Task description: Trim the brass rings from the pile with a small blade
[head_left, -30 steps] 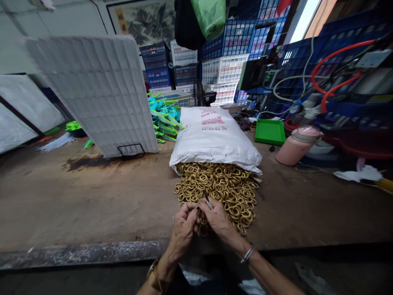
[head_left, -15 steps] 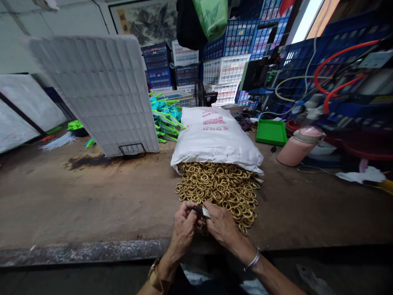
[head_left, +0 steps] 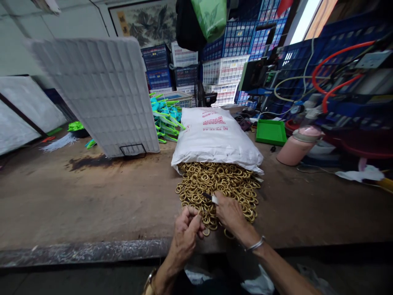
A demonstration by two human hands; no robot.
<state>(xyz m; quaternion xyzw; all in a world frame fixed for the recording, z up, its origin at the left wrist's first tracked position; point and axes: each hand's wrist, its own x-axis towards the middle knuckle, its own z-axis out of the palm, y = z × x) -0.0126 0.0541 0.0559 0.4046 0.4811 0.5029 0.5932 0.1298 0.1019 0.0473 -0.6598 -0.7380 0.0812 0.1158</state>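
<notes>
A heap of gold-coloured rings [head_left: 211, 180] spills from the mouth of a white printed sack [head_left: 215, 135] onto the table. At the heap's near left edge, my left hand [head_left: 186, 225] is closed, its thumb and fingertips pinching one ring [head_left: 199, 212]. My right hand [head_left: 231, 213] is wrapped round a small knife [head_left: 210, 198] with a dark blade and a white part next to the fingers. The blade points left over the rings. Most of the knife's handle is hidden in the palm.
On the left stands a white ribbed panel [head_left: 98, 94] in a black wire stand [head_left: 132, 150]. Behind it lie green and blue plastic pieces [head_left: 167, 119]. To the right are a green tray [head_left: 270, 132] and a pink bottle [head_left: 297, 147]. Crates [head_left: 225, 69] are stacked behind the table [head_left: 92, 205].
My hands have moved apart. The right one has carried the knife up and right, away from the left hand, over the heap. My left hand stays nearly in place.
</notes>
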